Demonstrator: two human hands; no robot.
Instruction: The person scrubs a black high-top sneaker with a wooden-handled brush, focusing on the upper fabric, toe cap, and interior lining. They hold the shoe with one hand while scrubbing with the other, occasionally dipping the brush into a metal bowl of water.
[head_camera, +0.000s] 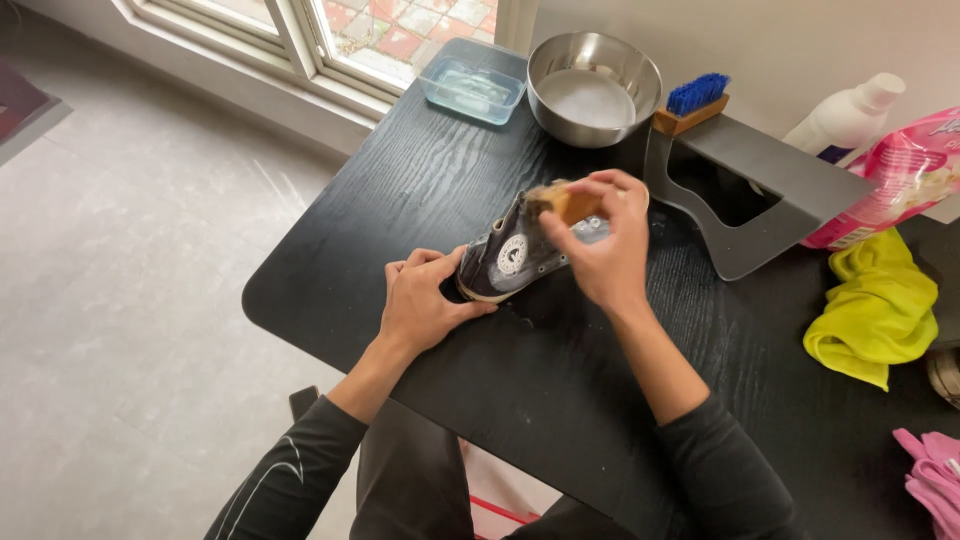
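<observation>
Here, a dark high-top sneaker (512, 262) is being held on its side near the middle of the black tabletop (400, 190), its round white ankle patch turned upward. Much of the shoe is being hidden: the toe end is being covered by the left hand (425, 303), and the upper and laces are being blocked by the right hand (603, 248), so the opening cannot be made out. The canvas is looking dull and dark, with a pale rubber edge showing along the sole.

The left hand is being pressed closed around the toe end of the sneaker, fingers curled over it. The right hand is being clamped on a small wooden-backed brush (566, 202), whose tan block is being held against the shoe; its bristles are hidden from view.

The tabletop is showing a coarse wood grain under black paint, with rounded corners. Behind the shoe, a grey angular metal stand (790, 190) is being seen, and a second brush with blue bristles (692, 103) is resting on its top. A shiny steel bowl (594, 88) and a clear plastic tub (474, 87) are standing at the far edge; what they contain is hard to tell. At the right, a white bottle (847, 118) and a pink pouch (895, 186) are being cut off by the frame, a crumpled yellow cloth (877, 310) is lying near them, and a pink cloth (932, 472) is being only partly shown in the corner.
</observation>
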